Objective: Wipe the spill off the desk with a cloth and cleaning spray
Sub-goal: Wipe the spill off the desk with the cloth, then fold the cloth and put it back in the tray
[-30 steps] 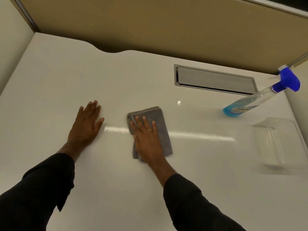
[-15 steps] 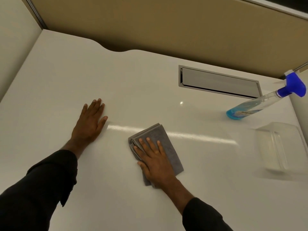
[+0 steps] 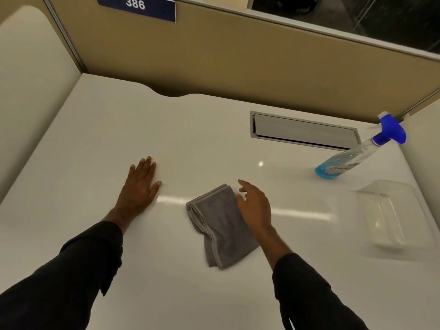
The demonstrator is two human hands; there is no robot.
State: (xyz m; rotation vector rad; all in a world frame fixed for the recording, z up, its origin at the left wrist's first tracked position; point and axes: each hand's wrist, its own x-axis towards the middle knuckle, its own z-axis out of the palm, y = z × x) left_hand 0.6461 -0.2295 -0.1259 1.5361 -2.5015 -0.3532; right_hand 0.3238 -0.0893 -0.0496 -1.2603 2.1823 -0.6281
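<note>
Sleeves: dark, both reaching in from the near edge onto the white desk point(image 3: 100, 144).
Cloth point(image 3: 220, 225): grey, folded, lying flat on the desk between the two hands, nearer the right one.
Right hand point(image 3: 254, 206): at the cloth's right edge, fingers spread and loose, gripping nothing; whether it touches the cloth I cannot tell.
Left hand point(image 3: 140, 186): palm down flat on the desk, fingers straight and together, well left of the cloth.
Tray point(image 3: 392, 215): clear plastic, at the right side of the desk.
Spray point(image 3: 357, 153): clear bottle of blue liquid, blue trigger, standing beyond the tray.
Hatch point(image 3: 304, 131): grey cable flap set in the desk, left of the spray.
Partition point(image 3: 238, 58): tan, behind the desk, with a sign point(image 3: 137, 5) reading 386.
</note>
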